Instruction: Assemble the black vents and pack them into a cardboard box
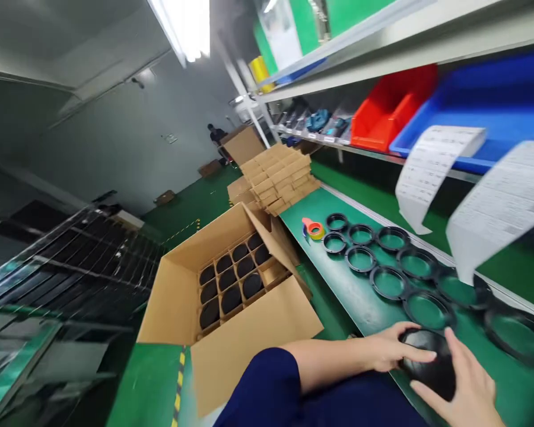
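Observation:
Between my two hands is a round black part with a smooth, shiny surface, above the near edge of the green bench. My left hand closes on its left side, thumb lying across the front. On the right side, the fingers and thumb of my right hand curve around the same part. Just beyond it, several black rings lie flat in two rows along the bench. The underside of the held part is hidden.
Left of the bench an open cardboard box holds several black round parts in divided cells. Colored tape rolls lie near stacked cardboard. Red and blue bins sit on the shelf, with paper labels hanging down. A person is far back.

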Action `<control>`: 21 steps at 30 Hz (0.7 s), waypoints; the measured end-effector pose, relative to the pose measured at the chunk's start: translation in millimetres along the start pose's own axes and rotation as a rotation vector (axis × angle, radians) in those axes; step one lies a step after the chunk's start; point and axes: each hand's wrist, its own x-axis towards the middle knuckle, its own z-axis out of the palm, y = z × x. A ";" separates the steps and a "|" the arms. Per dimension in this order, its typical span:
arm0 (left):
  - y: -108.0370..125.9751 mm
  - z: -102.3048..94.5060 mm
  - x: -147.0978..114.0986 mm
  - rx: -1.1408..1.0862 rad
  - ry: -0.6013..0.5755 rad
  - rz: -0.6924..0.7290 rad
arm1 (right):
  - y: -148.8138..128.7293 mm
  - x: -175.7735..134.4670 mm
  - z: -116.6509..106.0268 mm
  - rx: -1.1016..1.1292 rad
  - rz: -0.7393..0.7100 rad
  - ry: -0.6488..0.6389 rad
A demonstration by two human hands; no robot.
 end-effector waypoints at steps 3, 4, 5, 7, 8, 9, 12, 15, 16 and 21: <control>14.8 -21.8 -33.8 -0.067 -0.049 0.047 | -22.2 21.9 -6.6 0.384 0.238 -0.305; 20.5 -28.9 -47.6 -0.055 -0.046 0.082 | -32.5 27.4 -6.1 0.480 0.313 -0.409; 26.4 -35.7 -61.8 0.008 -0.001 0.141 | -44.2 31.9 -3.4 0.552 0.362 -0.493; 38.0 -48.0 -89.9 0.286 0.182 0.310 | -70.8 38.4 9.5 0.609 0.400 -0.579; 43.1 -53.5 -103.5 0.483 0.272 0.409 | -85.0 40.5 19.1 0.599 0.406 -0.587; 47.4 -58.8 -116.4 0.691 0.326 0.505 | -99.4 41.9 30.2 0.584 0.395 -0.604; 53.2 -76.8 -148.8 1.139 0.319 0.643 | -140.2 42.1 65.7 0.622 0.320 -0.781; 49.1 -108.6 -169.8 1.250 0.423 0.582 | -170.8 40.5 94.6 0.778 0.337 -0.929; 47.6 -124.1 -174.5 1.239 0.509 0.540 | -177.2 41.3 101.7 0.789 0.359 -0.926; 68.2 -231.7 -183.8 1.021 1.226 0.175 | -166.5 57.1 121.1 0.631 0.362 -0.896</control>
